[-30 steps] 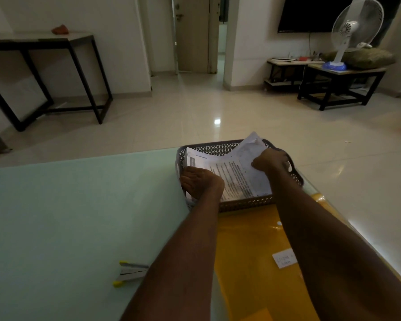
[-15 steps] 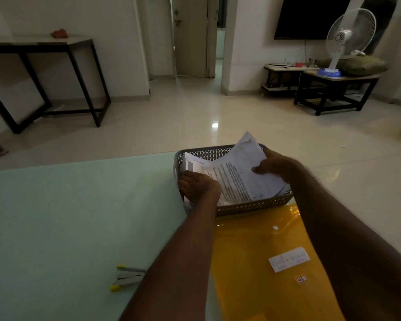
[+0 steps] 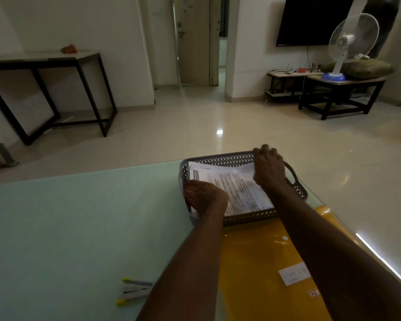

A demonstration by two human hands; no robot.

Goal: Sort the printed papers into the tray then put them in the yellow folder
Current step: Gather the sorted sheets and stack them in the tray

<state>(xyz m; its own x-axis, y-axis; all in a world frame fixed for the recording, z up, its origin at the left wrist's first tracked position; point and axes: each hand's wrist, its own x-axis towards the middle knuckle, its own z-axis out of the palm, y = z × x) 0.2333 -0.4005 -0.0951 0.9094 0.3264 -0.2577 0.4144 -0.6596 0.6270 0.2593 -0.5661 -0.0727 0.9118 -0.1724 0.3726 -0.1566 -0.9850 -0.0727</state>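
The printed papers [image 3: 237,189] lie flat in a grey perforated tray [image 3: 218,158] at the table's far edge. My left hand [image 3: 205,198] is at the tray's near-left corner, its fingers curled on the stack's left edge, where some sheets hang over the tray wall. On the stack's far right corner sits my right hand [image 3: 267,169], with its fingers bent down over the papers' far edge by the tray rim. The yellow folder [image 3: 252,262] lies flat on the table just in front of the tray, a white label [image 3: 293,273] on it; my right forearm crosses over it.
A stapler with yellow tips [image 3: 133,291] lies on the pale green tabletop [image 3: 79,228] near my left forearm. The table's right edge [image 3: 380,258] runs close beside the folder. Beyond are a tiled floor, a black-framed side table [image 3: 56,59] and a fan [image 3: 347,45].
The sheet my right hand held raised has come down flat onto the stack, and that hand has moved to the papers' far right corner. My left hand stayed at the left edge.
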